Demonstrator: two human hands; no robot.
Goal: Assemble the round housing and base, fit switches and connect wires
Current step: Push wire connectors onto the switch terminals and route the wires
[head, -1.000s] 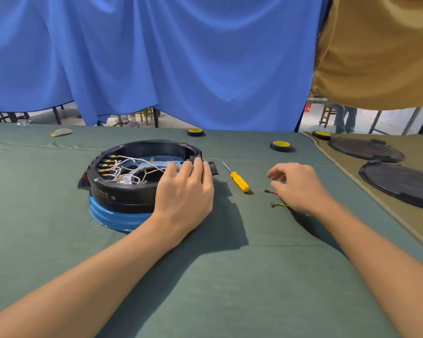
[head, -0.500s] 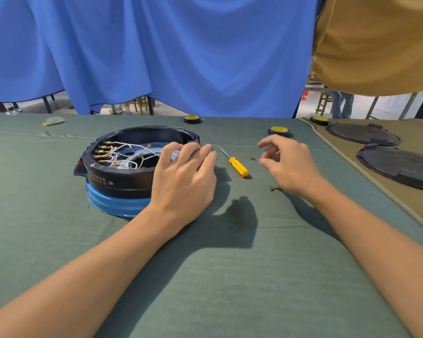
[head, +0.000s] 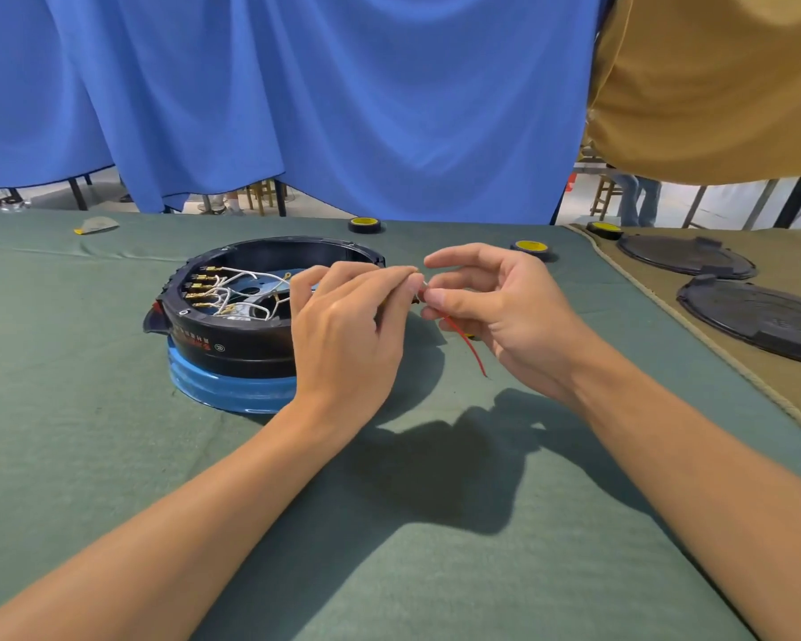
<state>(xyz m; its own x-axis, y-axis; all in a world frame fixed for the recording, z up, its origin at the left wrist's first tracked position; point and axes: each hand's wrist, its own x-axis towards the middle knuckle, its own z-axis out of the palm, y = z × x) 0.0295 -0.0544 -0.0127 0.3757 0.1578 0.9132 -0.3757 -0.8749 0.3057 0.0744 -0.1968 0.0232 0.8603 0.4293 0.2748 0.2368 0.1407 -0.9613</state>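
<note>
The round black housing (head: 232, 335) sits on a blue base (head: 218, 388) at the left of the green table, open on top with several white wires (head: 232, 289) and brass terminals inside. My left hand (head: 343, 335) is raised just right of the housing, fingertips pinched together at the metal end of a red wire (head: 468, 349). My right hand (head: 500, 312) meets it there and pinches the same wire, whose red tail hangs down under the palm. The yellow screwdriver is almost wholly hidden behind my hands.
Three small black-and-yellow wheels (head: 365, 224) (head: 530, 248) (head: 604, 229) lie along the far edge. Two dark round covers (head: 685, 260) (head: 759, 316) rest on a tan cloth at right. A grey scrap (head: 97, 223) lies far left. Blue and tan drapes hang behind the table.
My left hand left the housing rim and rose to the right. My right hand picked the red wire off the cloth and brought it up to meet the left.
</note>
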